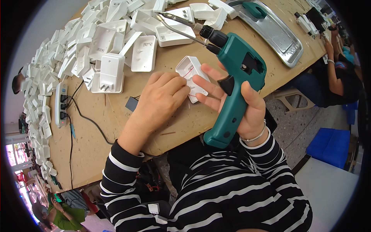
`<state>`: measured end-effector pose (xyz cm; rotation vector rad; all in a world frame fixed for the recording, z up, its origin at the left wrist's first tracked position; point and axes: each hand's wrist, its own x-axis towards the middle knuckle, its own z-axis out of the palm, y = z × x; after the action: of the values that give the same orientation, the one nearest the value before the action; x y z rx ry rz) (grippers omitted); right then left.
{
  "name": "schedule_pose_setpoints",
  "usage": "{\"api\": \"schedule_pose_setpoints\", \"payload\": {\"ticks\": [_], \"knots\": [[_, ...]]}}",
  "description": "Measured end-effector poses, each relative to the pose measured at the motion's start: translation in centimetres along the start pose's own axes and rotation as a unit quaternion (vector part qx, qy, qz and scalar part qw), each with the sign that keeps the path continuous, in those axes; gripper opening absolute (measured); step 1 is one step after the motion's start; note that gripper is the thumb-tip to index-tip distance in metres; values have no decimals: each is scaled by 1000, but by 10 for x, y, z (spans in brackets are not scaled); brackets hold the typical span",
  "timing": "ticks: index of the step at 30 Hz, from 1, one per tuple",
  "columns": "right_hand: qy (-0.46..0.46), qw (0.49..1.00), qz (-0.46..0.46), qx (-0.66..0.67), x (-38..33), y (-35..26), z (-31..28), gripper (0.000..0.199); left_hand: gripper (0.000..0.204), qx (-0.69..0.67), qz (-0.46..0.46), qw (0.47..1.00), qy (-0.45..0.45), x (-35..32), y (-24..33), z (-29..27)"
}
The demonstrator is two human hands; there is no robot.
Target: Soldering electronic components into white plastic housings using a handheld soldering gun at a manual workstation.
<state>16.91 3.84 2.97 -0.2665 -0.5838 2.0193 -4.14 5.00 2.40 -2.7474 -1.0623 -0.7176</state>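
My right hand (252, 116) holds a green soldering gun (236, 91) between thumb and palm, its dark trigger untouched by the stretched fingers. The gun's metal tip points to the far left, above the table. Below the barrel, a small white plastic housing (189, 65) stands open side up, with thin red wires inside. Those stretched fingertips reach over its right side. My left hand (159, 101) is closed at the housing's left edge, fingers curled and thumb against forefinger. What it pinches is hidden. A small dark flat piece (131, 103) lies beside the left wrist.
A big heap of white housings (83, 46) covers the far left, some with plug prongs. A power strip (61, 104) with black cords (87, 118) lies at left. A metal tray (284, 42) holds a green piece (254, 9). Other people sit at right and lower left.
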Motion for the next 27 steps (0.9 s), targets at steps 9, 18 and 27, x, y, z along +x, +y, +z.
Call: {"api": "schedule_pose_setpoints", "payload": {"ticks": [9, 18, 27], "knots": [[110, 993, -35, 26, -29, 3, -16, 65, 28, 3, -64, 996, 60, 0, 36, -1], [119, 987, -60, 84, -37, 11, -12, 64, 36, 51, 30, 998, 22, -1, 24, -14], [152, 979, -66, 123, -33, 12, -6, 55, 24, 51, 139, 988, 38, 0, 24, 0]]}}
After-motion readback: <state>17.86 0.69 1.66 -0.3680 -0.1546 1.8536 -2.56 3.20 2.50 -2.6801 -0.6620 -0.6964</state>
